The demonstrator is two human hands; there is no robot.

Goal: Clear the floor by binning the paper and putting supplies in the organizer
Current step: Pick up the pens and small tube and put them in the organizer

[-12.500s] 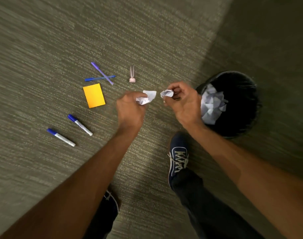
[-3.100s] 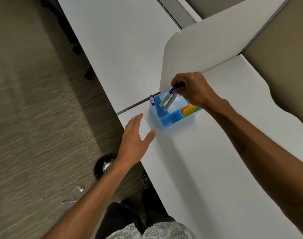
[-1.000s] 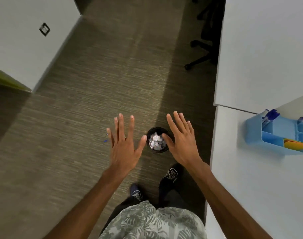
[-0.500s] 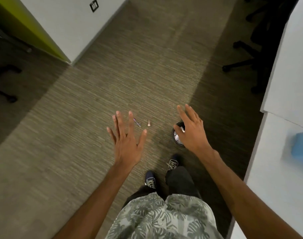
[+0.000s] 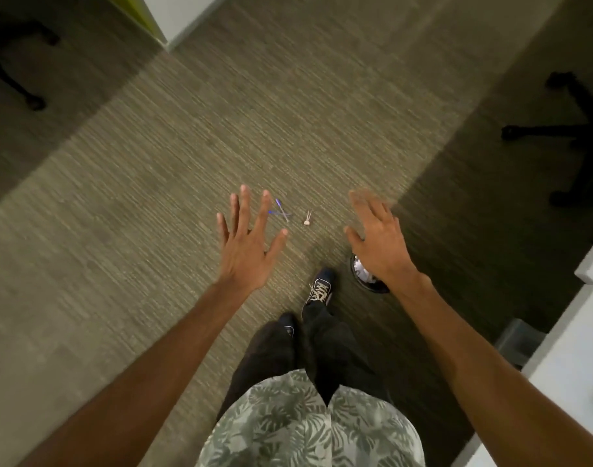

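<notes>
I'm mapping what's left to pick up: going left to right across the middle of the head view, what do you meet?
Left hand → crossed pens on the carpet → small clip → right hand, which partly covers the bin with paper in it.

Single head view, standing height, aimed steeply down at the carpet (image 5: 153, 230) ahead

Beyond your left fingertips, two blue pens (image 5: 281, 211) lie crossed on carpet, a small pink clip (image 5: 307, 221) just right.
</notes>
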